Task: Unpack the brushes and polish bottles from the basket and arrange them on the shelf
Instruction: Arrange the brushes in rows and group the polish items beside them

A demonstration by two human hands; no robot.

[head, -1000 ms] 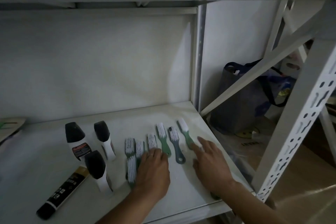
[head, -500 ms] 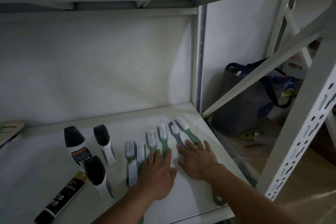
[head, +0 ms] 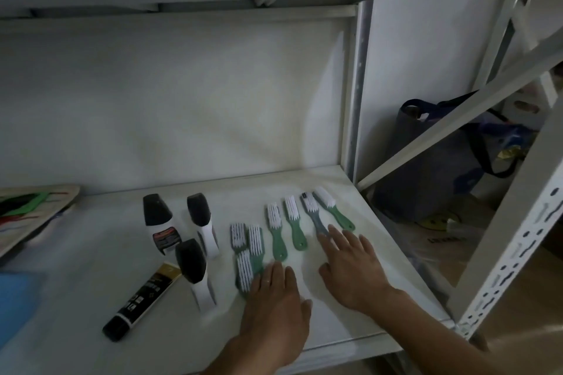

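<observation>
Several small brushes with white bristles lie in a row on the white shelf [head: 106, 268]. Two green brushes [head: 275, 233] [head: 295, 224] sit mid-row, a grey-blue brush [head: 313, 216] and a green brush [head: 333, 211] to their right. A cluster of three brushes [head: 246, 253] lies to the left. My left hand [head: 274, 310] rests flat, fingers spread, over the handles of that cluster. My right hand [head: 350, 265] lies flat with fingertips on the grey-blue brush's handle. Three black-capped polish bottles [head: 158, 222] [head: 202, 222] [head: 195, 271] stand left of the brushes.
A black-and-gold tube [head: 143, 298] lies near the shelf's front left. A flat board with green and red marks [head: 30, 213] rests at the far left, a blue item [head: 15, 298] below it. A dark bag [head: 432, 158] stands beyond the white upright [head: 359, 85] and diagonal brace [head: 457, 119].
Both hands have slid back toward the front edge, uncovering the handles of the middle green brushes. The right hand has shifted right; the brushes now lie in a more even row.
</observation>
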